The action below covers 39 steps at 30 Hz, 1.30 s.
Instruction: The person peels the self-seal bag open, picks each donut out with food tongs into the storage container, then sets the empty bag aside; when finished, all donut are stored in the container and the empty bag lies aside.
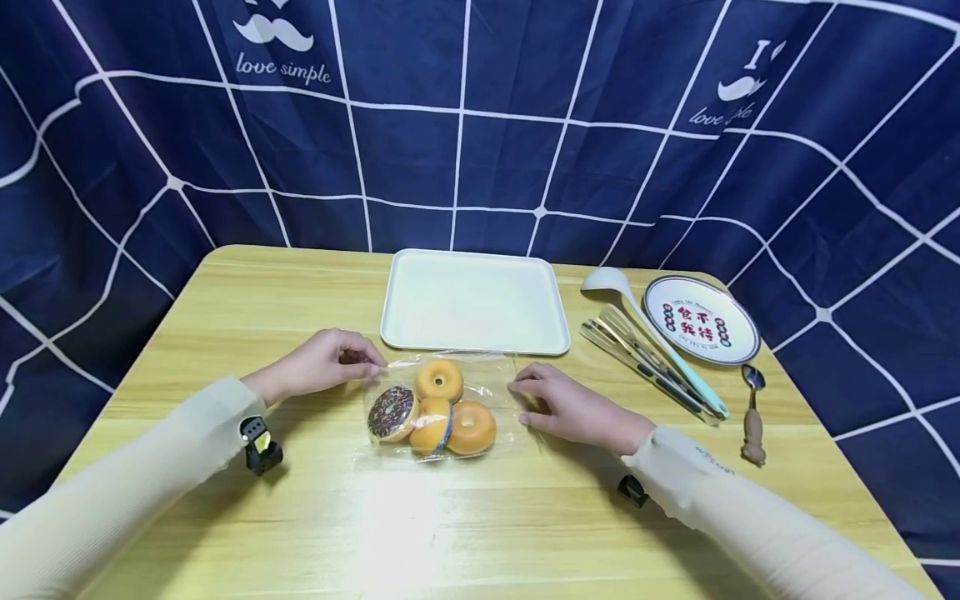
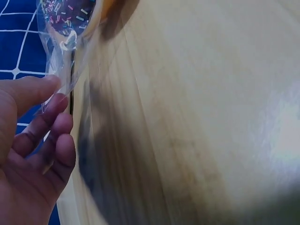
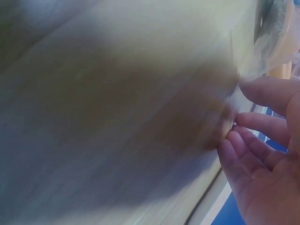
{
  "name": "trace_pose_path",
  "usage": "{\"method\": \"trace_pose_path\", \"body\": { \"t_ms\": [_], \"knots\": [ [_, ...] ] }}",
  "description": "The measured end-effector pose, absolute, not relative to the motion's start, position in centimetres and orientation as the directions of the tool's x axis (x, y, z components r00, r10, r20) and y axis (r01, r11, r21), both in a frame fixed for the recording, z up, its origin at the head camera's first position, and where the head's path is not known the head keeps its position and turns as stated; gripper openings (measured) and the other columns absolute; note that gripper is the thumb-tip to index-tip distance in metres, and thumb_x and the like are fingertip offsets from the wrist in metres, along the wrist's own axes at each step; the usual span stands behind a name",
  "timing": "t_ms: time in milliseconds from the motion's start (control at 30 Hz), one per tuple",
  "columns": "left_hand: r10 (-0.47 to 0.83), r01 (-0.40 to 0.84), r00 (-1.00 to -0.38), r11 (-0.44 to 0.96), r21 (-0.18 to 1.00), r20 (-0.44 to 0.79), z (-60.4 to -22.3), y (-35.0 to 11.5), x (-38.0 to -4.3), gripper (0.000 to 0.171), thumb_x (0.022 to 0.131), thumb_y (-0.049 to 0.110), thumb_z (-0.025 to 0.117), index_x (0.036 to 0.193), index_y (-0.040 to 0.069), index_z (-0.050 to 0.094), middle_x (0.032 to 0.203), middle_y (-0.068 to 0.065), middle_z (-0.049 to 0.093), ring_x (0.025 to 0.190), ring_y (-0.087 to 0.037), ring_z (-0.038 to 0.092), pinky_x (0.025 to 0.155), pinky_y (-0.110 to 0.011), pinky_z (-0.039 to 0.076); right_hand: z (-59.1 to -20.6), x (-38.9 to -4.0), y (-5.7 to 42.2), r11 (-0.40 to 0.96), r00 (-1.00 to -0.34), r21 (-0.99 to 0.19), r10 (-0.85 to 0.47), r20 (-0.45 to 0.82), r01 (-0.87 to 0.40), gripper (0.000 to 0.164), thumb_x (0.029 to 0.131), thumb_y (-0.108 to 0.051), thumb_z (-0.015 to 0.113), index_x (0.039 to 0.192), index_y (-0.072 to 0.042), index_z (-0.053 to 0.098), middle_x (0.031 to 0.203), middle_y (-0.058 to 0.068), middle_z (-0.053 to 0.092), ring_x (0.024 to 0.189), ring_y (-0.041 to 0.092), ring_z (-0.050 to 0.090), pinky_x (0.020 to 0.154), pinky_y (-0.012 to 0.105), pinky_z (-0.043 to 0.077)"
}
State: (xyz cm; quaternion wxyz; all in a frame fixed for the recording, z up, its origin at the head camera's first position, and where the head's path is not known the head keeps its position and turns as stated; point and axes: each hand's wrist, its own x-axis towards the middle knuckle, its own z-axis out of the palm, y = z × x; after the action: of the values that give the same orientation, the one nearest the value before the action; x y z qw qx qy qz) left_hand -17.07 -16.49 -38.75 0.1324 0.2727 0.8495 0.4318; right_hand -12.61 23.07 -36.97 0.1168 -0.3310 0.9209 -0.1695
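Note:
A clear plastic bag of several doughnuts lies on the table in front of the white tray. Inside are a chocolate doughnut with sprinkles and plain golden ones, such as the ring at the top; one has a blue strip across it. My left hand pinches the bag's left edge between thumb and forefinger, as the left wrist view confirms. At the bag's right edge is my right hand, its thumb and fingers apart; in the right wrist view its fingertips are near the tabletop.
Behind the bag lies a white rectangular tray. To the right are a ladle with a mint handle, metal tongs, a patterned plate and a spoon. A navy checked curtain hangs behind the wooden table.

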Motion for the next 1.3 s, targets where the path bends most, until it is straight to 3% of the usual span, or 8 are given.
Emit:
{"method": "trace_pose_path", "body": {
  "t_ms": [167, 267, 467, 667, 800, 1300],
  "knots": [
    [0.548, 0.325, -0.836, 0.468, 0.822, 0.019, -38.6, -16.4, -16.9, 0.011, 0.097, 0.006, 0.071, 0.105, 0.003, 0.078, 0.1, -0.013, 0.078, 0.079, -0.011, 0.063, 0.069, -0.021, 0.055, -36.8, -12.6, 23.1, 0.723, -0.754, -0.386, -0.65, -0.097, -0.573, 0.047, 0.098, -0.015, 0.072, 0.14, 0.004, 0.062, 0.135, 0.017, 0.062, 0.126, 0.031, 0.059, 0.112, 0.05, 0.053],
    [0.534, 0.224, -0.844, 0.424, 0.878, -0.043, -38.5, -16.3, -16.8, 0.014, 0.1, 0.007, 0.068, 0.108, -0.003, 0.075, 0.098, -0.017, 0.076, 0.075, -0.011, 0.066, 0.067, -0.024, 0.062, -36.7, -12.6, 23.0, 0.725, -0.755, -0.384, -0.648, -0.1, -0.571, 0.047, 0.098, -0.015, 0.072, 0.14, 0.004, 0.062, 0.135, 0.017, 0.062, 0.126, 0.031, 0.059, 0.112, 0.05, 0.053],
    [0.521, 0.02, -0.839, 0.316, 0.949, -0.156, -38.7, -16.4, -17.0, 0.022, 0.104, 0.005, 0.061, 0.117, -0.012, 0.067, 0.114, -0.027, 0.073, 0.087, -0.013, 0.073, 0.082, -0.032, 0.068, -36.6, -12.6, 22.8, 0.735, -0.759, -0.381, -0.64, -0.118, -0.561, 0.045, 0.099, -0.016, 0.072, 0.138, 0.004, 0.063, 0.135, 0.017, 0.062, 0.125, 0.031, 0.06, 0.111, 0.049, 0.054],
    [0.54, -0.1, -0.82, 0.193, 0.976, -0.191, -39.1, -16.9, -17.3, 0.029, 0.106, 0.003, 0.056, 0.126, -0.017, 0.058, 0.108, -0.012, 0.075, 0.094, -0.014, 0.075, 0.09, -0.034, 0.066, -36.5, -12.7, 22.6, 0.731, -0.755, -0.382, -0.645, -0.117, -0.565, 0.042, 0.097, -0.015, 0.074, 0.134, 0.004, 0.066, 0.131, 0.016, 0.063, 0.12, 0.029, 0.061, 0.106, 0.047, 0.056],
    [0.527, -0.135, -0.824, 0.177, 0.975, -0.209, -39.3, -16.9, -17.5, 0.028, 0.107, 0.001, 0.054, 0.128, -0.016, 0.057, 0.105, -0.004, 0.073, 0.096, -0.014, 0.074, 0.092, -0.034, 0.066, -36.5, -12.9, 22.6, 0.727, -0.753, -0.38, -0.649, -0.11, -0.571, 0.04, 0.096, -0.014, 0.075, 0.131, 0.004, 0.068, 0.128, 0.014, 0.064, 0.118, 0.027, 0.061, 0.105, 0.045, 0.056],
    [0.537, -0.167, -0.808, 0.185, 0.968, -0.243, -39.6, -16.5, -17.7, 0.02, 0.107, 0.001, 0.052, 0.121, -0.011, 0.06, 0.105, -0.004, 0.07, 0.097, -0.013, 0.071, 0.094, -0.031, 0.065, -36.2, -12.8, 23.8, 0.732, -0.751, -0.408, -0.643, -0.149, -0.546, 0.046, 0.101, -0.019, 0.068, 0.139, 0.007, 0.061, 0.141, 0.022, 0.062, 0.133, 0.038, 0.058, 0.116, 0.055, 0.049]
  ]
}}
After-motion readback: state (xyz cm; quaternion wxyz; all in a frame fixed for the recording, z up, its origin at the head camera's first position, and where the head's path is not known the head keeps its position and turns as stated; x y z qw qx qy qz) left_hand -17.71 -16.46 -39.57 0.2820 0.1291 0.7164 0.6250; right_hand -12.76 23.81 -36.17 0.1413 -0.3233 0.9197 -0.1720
